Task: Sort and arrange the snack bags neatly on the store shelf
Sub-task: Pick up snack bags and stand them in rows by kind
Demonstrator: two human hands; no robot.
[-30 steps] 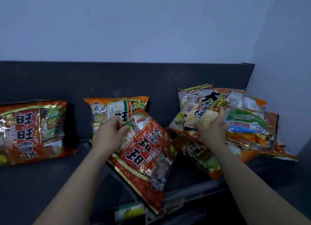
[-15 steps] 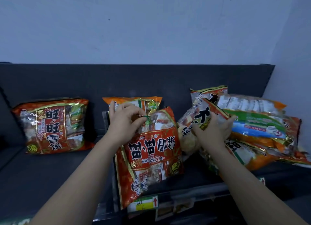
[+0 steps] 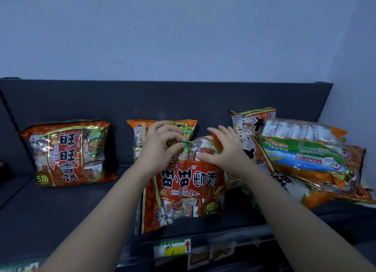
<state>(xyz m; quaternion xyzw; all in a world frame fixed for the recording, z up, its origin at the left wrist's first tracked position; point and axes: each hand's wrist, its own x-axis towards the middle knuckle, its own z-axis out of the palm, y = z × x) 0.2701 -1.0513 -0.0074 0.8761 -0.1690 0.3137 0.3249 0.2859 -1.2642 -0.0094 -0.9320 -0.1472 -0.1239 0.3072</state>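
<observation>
The red snack bag (image 3: 187, 182) is stood in the middle of the shelf (image 3: 61, 210), print upside down, its long axis running from the front lip up toward the orange bag (image 3: 183, 125) behind, against which it is leaned. Its upper edge is pinched by the left hand (image 3: 160, 149), fingers curled on the green seam. The right hand (image 3: 225, 153) is laid on the upper right corner, fingers spread, nearly straight, gripping nothing. Both hands are set at the far end, so an end-over-end turn is judged necessary before it is matched to the upright red bag (image 3: 69, 151) at left.
</observation>
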